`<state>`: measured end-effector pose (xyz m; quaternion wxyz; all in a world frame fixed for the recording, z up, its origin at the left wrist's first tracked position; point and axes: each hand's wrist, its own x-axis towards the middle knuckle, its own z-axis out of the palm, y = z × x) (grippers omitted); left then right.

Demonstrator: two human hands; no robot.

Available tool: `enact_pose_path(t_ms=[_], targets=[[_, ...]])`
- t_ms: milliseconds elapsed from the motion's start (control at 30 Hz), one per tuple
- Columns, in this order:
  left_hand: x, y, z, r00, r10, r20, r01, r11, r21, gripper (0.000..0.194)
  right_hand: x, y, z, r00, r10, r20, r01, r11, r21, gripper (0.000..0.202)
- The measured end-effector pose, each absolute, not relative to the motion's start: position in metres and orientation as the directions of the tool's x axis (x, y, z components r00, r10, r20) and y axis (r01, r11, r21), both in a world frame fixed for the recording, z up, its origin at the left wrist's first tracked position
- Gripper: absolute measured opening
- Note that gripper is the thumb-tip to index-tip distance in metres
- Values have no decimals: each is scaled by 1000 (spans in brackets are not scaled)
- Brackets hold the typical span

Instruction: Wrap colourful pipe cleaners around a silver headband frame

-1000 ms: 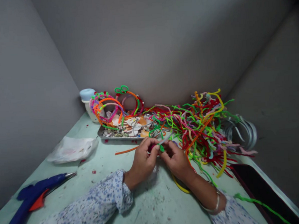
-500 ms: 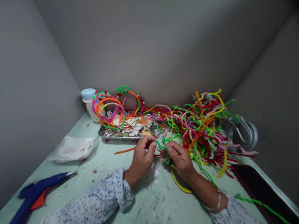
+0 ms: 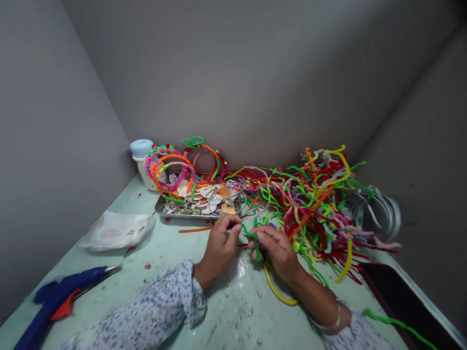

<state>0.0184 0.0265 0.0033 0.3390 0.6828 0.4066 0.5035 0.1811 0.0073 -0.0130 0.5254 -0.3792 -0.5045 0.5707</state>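
Observation:
My left hand (image 3: pixel 222 244) is closed, thumb and fingers pinching one end of a green pipe cleaner (image 3: pixel 256 247). Close beside it, my right hand (image 3: pixel 275 248) pinches the same pipe cleaner, whose bent end hangs down between the two hands. A thin grey wire (image 3: pixel 255 214) runs just beyond my fingertips; whether it is part of what I hold I cannot tell. Under my right hand a yellow pipe cleaner (image 3: pixel 277 293) curves on the table. Part of what lies inside both grips is hidden by the fingers.
Behind my hands stands a metal tray (image 3: pixel 173 211) of seashells, with colourful wrapped headbands (image 3: pixel 174 162) on it. A heap of pipe cleaners (image 3: pixel 309 197) spreads to the right, beside bare metal headbands (image 3: pixel 388 214). A blue glue gun (image 3: pixel 63 293), plastic bag (image 3: pixel 117 232), lidded cup (image 3: pixel 142 164) and dark phone-like slab (image 3: pixel 408 301) lie around.
The green pipe cleaner between my hands has shifted, and its bent end now hangs more openly to the left of my right fingers. Both hands keep their pinch; the view has moved slightly.

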Motion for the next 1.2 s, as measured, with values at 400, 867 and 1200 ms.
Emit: enact_pose_path(t_ms=[400,867,1200], targets=[[20,27,5,101,915,392,196,-404,893,9,186,17,-4,-222,970,-97,-399,-181,-899,36],[21,20,2,85,913,400,255,-408,877,9,194,9,0,-563,818,-115,-360,-368,-857,27],[22,17,6,72,897,436,232,-440,868,9,189,11,18,-352,936,-17,0,-18,-1000,14]])
